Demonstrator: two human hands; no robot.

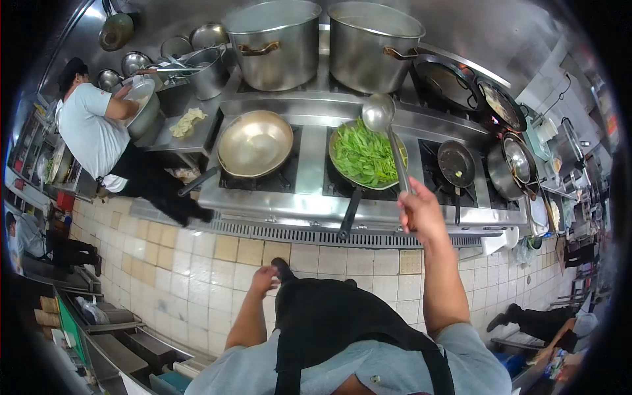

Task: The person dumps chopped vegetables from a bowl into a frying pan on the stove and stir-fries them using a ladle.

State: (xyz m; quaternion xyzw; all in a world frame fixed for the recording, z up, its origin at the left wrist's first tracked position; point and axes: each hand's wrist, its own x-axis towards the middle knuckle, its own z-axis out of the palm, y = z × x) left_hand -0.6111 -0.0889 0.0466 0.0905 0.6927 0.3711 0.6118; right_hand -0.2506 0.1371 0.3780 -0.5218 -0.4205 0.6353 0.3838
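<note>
My right hand (pixel 421 209) is wrapped round the handle of a metal ladle (pixel 378 114). The ladle's round bowl hangs over the far right rim of a frying pan (pixel 351 189) heaped with green leafy vegetables (pixel 368 155). That pan rests on a burner, its black handle pointing towards me. Low at my side, away from the stove, is my left hand (pixel 264 279), fingers loosely bent and nothing seen in them. To the left, a wide frying pan (pixel 255 145) with a bare, shiny inside sits on another burner. A small dark pan (pixel 455 163) holding a pale bit stands on the right.
Two large stockpots (pixel 280 62) stand at the back of the stove (pixel 308 158). Dark pans (pixel 498 105) and a steel pot (pixel 505 172) crowd the right end. A co-worker (pixel 99 118) handles a big bowl (pixel 146 108) at left. Other people are farther off on both sides.
</note>
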